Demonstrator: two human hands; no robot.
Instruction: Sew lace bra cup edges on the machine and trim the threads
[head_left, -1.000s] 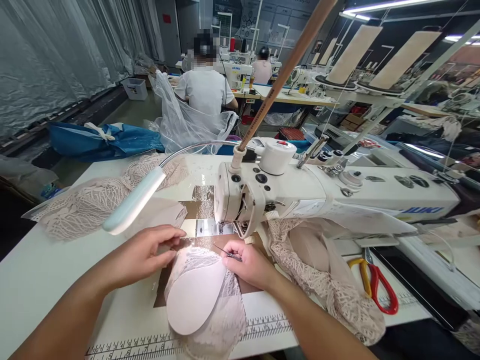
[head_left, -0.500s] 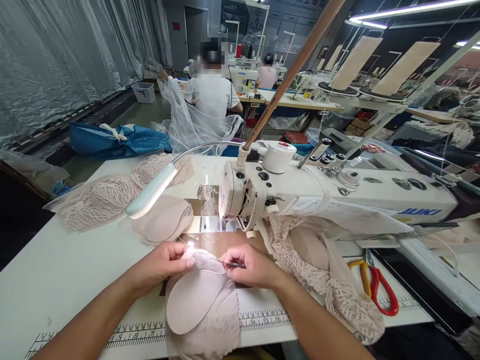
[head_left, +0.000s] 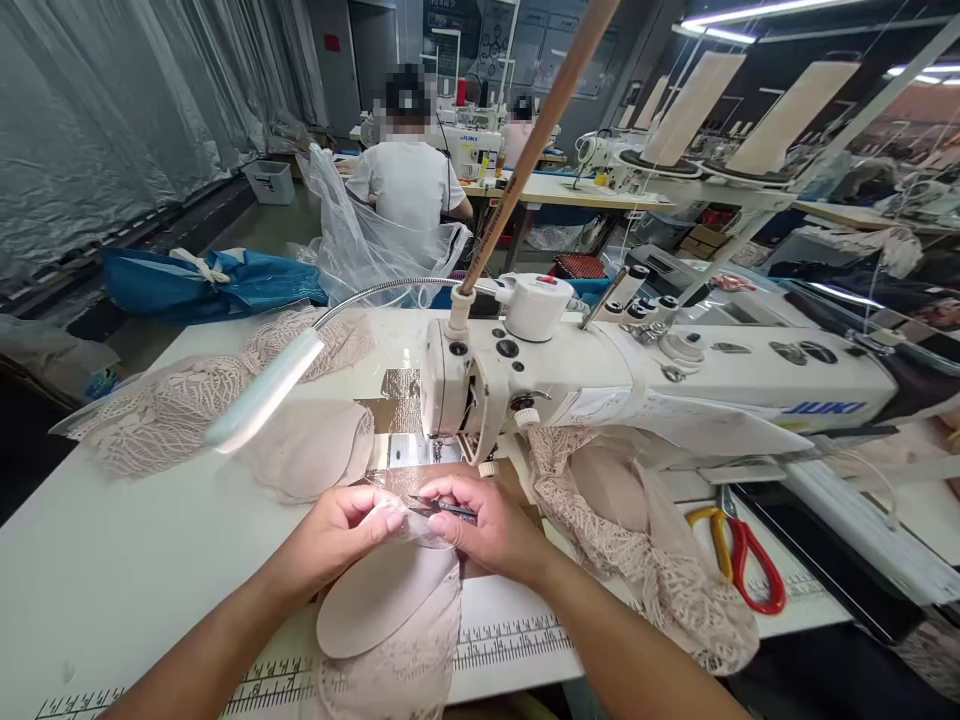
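My left hand (head_left: pixel 356 530) pinches the upper edge of a beige lace piece (head_left: pixel 390 670) with a smooth bra cup (head_left: pixel 382 605) on it. The piece hangs down over the table's front edge. Close beside it, my right hand (head_left: pixel 480 525) is closed round a slim dark pointed tool (head_left: pixel 454 511), like tweezers or thread snips. Its tip points left at the fabric by my left fingertips; whether it touches is too small to tell. Both hands are just in front of the needle area of a white sewing machine (head_left: pixel 585 370).
Another beige cup piece (head_left: pixel 307 450) and folded lace (head_left: pixel 172 400) lie left. A lamp (head_left: pixel 266 390) arches over them. Right of my hands are bunched lace (head_left: pixel 637 540) and red-and-yellow-handled scissors (head_left: pixel 754 565). A printed ruler (head_left: pixel 517 640) runs along the front edge. A person (head_left: pixel 409 190) sits ahead.
My hands have come closer together, and the right fingers have moved up and left over the fabric edge with the tool. The whole view has shifted slightly.
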